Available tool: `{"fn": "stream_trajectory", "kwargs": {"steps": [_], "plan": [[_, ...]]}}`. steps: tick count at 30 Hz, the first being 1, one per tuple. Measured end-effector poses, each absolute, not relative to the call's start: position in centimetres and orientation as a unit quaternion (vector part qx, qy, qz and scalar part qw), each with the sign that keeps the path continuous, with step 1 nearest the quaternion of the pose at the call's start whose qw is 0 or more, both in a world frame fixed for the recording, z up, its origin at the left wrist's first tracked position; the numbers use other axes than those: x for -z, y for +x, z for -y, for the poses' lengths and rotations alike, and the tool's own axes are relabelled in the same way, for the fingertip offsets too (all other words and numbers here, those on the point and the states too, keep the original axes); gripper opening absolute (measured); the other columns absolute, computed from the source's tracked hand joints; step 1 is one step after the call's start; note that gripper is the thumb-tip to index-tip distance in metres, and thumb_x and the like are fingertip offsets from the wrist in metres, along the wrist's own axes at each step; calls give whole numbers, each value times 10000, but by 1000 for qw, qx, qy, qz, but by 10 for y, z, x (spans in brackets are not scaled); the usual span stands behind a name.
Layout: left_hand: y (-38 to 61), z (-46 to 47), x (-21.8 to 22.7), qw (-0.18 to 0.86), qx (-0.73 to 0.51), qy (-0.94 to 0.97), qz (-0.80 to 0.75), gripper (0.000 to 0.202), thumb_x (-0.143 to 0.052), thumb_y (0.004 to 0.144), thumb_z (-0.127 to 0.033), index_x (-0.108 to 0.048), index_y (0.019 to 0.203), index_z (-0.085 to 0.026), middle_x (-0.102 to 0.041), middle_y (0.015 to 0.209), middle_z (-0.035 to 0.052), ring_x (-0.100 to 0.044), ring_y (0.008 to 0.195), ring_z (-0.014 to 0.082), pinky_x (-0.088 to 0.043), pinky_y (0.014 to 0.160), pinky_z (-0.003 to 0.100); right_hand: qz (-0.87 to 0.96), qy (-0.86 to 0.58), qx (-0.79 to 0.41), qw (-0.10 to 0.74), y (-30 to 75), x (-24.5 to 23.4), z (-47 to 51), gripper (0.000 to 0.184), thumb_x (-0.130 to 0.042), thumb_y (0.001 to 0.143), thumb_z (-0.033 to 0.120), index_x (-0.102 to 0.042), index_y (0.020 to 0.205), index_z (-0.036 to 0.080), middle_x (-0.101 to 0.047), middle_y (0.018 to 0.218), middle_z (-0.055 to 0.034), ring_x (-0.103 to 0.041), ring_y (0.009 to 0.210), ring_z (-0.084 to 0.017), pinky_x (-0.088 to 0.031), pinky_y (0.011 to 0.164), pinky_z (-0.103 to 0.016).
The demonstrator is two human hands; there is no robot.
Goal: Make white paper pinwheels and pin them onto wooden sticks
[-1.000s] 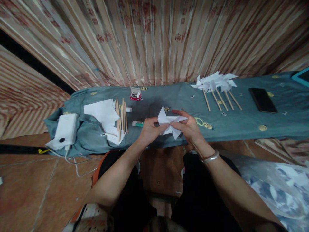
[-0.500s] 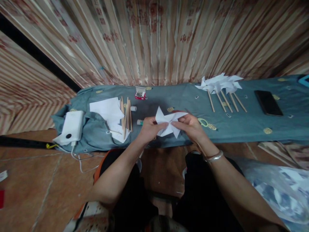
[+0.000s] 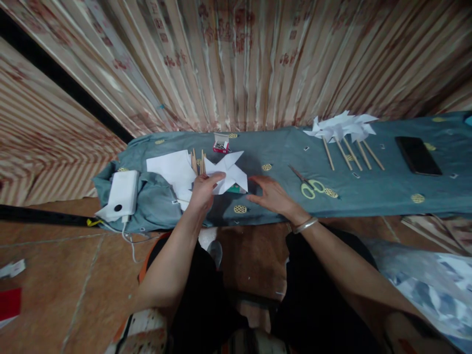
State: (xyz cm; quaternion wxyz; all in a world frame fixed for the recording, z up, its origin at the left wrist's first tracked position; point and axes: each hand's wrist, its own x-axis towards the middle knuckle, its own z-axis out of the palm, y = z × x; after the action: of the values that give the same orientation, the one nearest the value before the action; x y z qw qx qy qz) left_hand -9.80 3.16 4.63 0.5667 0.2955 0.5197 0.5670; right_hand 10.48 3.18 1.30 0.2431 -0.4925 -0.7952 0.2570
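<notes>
pinched shut on the lower left edge of the paper pinwheel, the left hand holds it just above the blue cloth, left of the person's middle. the wooden sticks lie right beside it on its left, their long axis running away from the person, and the left hand is much the nearer to them. the right hand is empty, palm down with fingers spread apart, just right of the pinwheel. a glue stick peeks out beneath the paper. scissors lie further right.
</notes>
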Motion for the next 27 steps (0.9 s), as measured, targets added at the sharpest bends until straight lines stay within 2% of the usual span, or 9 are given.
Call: {"fn": "stream_trajectory", "kwargs": {"steps": [5,9,13,16,22,24,27], "plan": [[-102,-32,-44,553,-543,323,-543,228,-815,401,-263,-698,559,-147,-675,564,15,-581,538,132,-429,555,239,867,-428,-185,176,89,-12,-40,290,-615,832,149,-657,1115,105,-660,1208,-173,-601,1137,-303,-456,1016,-442],[-111,-24,-50,572,-527,322,-540,213,-815,424,-250,-702,568,-141,-668,549,13,-581,522,130,-439,551,238,875,-417,-161,186,80,-12,-48,342,-517,838,72,-645,1152,116,-598,1307,-172,-550,1200,-289,-423,1061,-442],[-118,-16,-52,595,-514,303,-539,227,-824,428,-251,-691,576,-143,-668,552,14,-595,518,134,-464,565,248,852,-448,-146,229,64,-8,-58,411,-522,848,92,-579,1255,107,-532,1390,-193,-481,1279,-320,-394,1089,-477],[-121,-14,-51,599,-514,301,-535,238,-831,445,-266,-681,587,-146,-662,551,8,-607,527,140,-471,577,254,843,-458,-145,241,50,-5,-63,389,-547,850,114,-572,1233,52,-510,1400,-239,-460,1288,-344,-387,1093,-481],[-125,-14,-54,590,-548,269,-528,224,-818,415,-216,-687,583,-146,-664,536,4,-621,537,151,-466,567,252,837,-455,-170,250,37,-3,-67,463,-550,847,105,-527,1307,51,-540,1380,-224,-486,1265,-320,-394,1097,-458],[-126,-13,-56,585,-558,262,-527,236,-822,408,-211,-690,590,-140,-660,527,1,-613,520,141,-468,565,248,821,-473,-167,273,44,-4,-70,484,-554,840,109,-523,1320,48,-534,1399,-223,-473,1294,-325,-368,1124,-474],[-128,-12,-59,577,-572,251,-526,254,-826,399,-215,-692,600,-136,-656,518,-2,-609,503,136,-466,552,242,769,-515,-180,334,62,-8,-76,453,-560,845,156,-567,1296,114,-586,1361,-185,-505,1282,-319,-368,1119,-517]]}}
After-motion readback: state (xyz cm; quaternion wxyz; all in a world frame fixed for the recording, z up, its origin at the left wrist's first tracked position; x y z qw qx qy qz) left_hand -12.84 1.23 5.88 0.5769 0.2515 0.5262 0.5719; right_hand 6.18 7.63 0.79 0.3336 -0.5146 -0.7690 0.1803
